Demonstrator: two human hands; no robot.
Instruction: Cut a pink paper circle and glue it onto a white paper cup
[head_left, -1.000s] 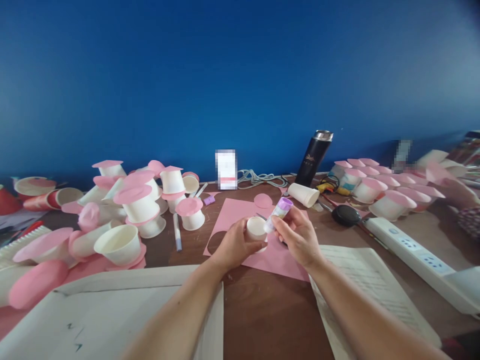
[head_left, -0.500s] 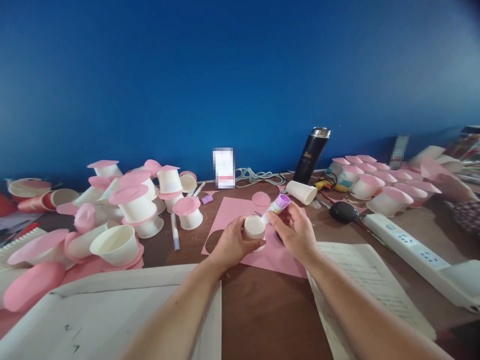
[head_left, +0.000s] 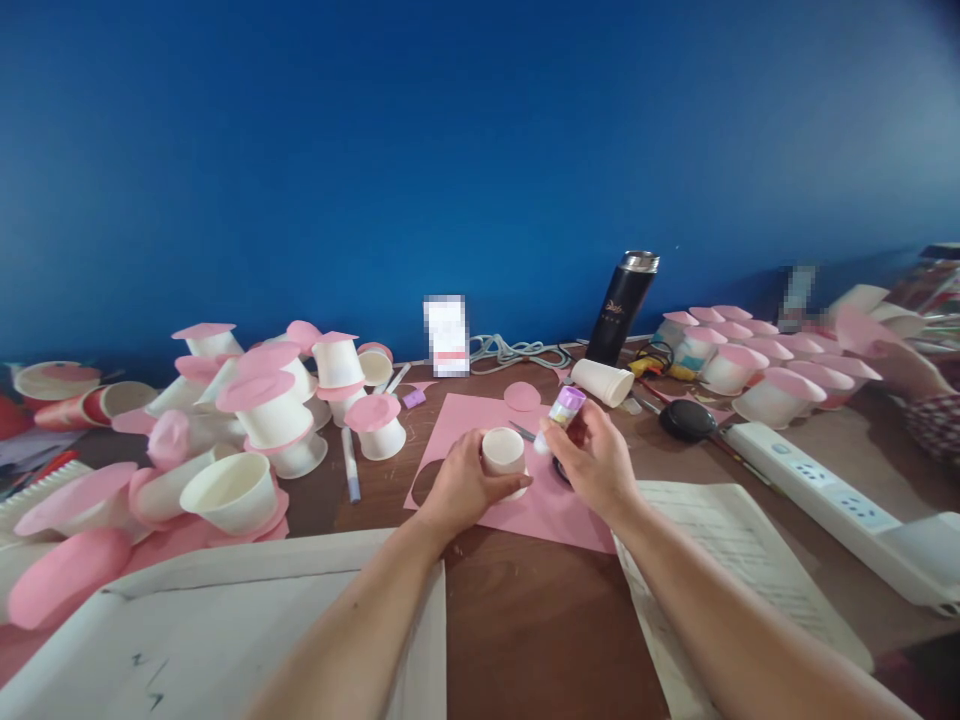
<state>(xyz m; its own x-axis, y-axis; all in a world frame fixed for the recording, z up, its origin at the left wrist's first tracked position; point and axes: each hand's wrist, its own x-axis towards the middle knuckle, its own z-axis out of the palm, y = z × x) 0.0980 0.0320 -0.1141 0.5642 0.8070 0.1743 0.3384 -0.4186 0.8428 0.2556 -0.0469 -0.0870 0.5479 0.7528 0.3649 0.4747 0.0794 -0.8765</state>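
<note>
My left hand (head_left: 466, 488) is wrapped round a white paper cup (head_left: 504, 455), its open end tilted up toward the camera. In my right hand (head_left: 594, 458) is a glue stick (head_left: 559, 415) with a purple end, held just right of the cup and apart from it. Both hands are over a pink paper sheet (head_left: 454, 425) on the brown table. A pink paper circle (head_left: 522, 396) lies at the sheet's far edge. Scissors (head_left: 523, 432) lie on the sheet, partly hidden behind my right hand.
Cups with pink discs (head_left: 274, 410) crowd the left; more stand in rows (head_left: 784, 388) at the right, near another person's hand (head_left: 892, 365). A black bottle (head_left: 621, 310), a lying cup (head_left: 602, 382), a power strip (head_left: 832, 495) and papers (head_left: 735, 570) are around.
The glue stick has moved away from the cup's rim, slightly right, and stands more upright. My left hand has tilted the cup a little and shifted it slightly left.
</note>
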